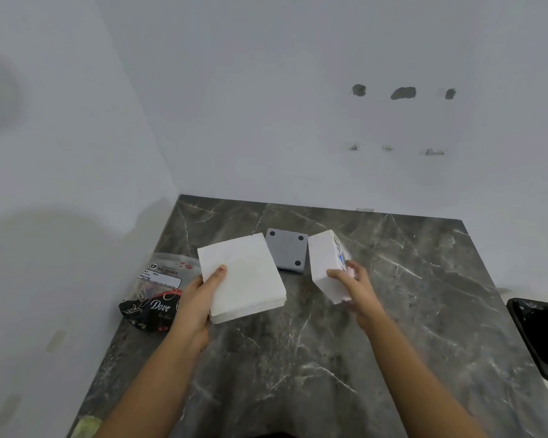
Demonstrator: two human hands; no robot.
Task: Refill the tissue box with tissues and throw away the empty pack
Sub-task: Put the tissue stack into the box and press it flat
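Note:
My left hand (200, 298) grips a flat stack of white tissues (244, 276) by its near left corner, thumb on top, just above the dark marble table (329, 358). My right hand (355, 289) holds a white tissue box (325, 263) with blue print on one side, tilted up on its edge. Between the two lies a grey square panel (287, 249) with black round feet at its corners, flat on the table. A black and red plastic pack (154, 298) marked "Dove" lies crumpled at the table's left edge, partly under my left wrist.
A black bin (541, 336) lined with a dark bag stands on the floor off the table's right edge. White walls meet in a corner behind the table's far left. The wall at the back has several chipped holes.

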